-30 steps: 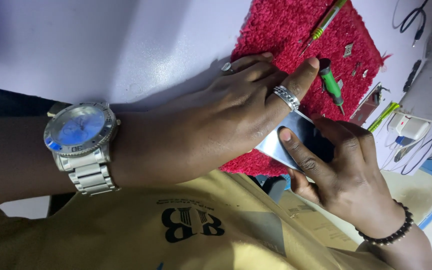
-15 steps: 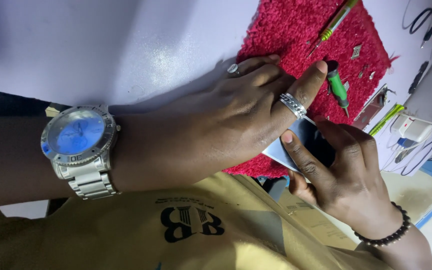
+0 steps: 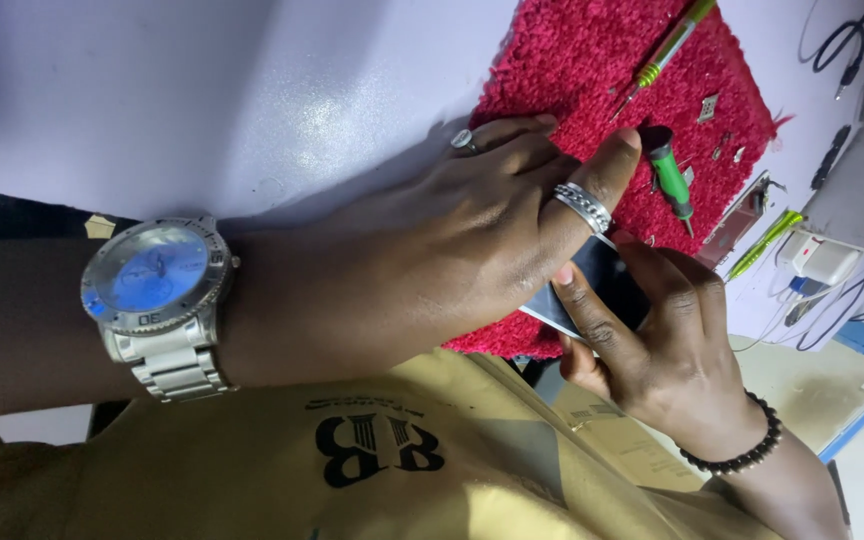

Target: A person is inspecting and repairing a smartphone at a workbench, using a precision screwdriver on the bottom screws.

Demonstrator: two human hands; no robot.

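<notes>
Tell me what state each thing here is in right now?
Phone: dark screen, held between both hands above the mat's edge.
Left hand: on top of the phone, thumb outstretched.
Right hand: gripping the phone from below.
Green screwdriver: lying loose on the red mat.
Wristwatch: strapped on.

Two hands on a phone at the red mat's edge
Left hand (image 3: 452,250) and right hand (image 3: 667,345) grip a dark phone (image 3: 602,285) over the red mat (image 3: 592,70); a green screwdriver (image 3: 670,172) lies near

A small flat phone (image 3: 597,290) with a dark glossy screen and pale silvery edge sits tilted above the near edge of a red fuzzy mat (image 3: 592,90), mostly covered, only its middle and lower corner showing.
</notes>
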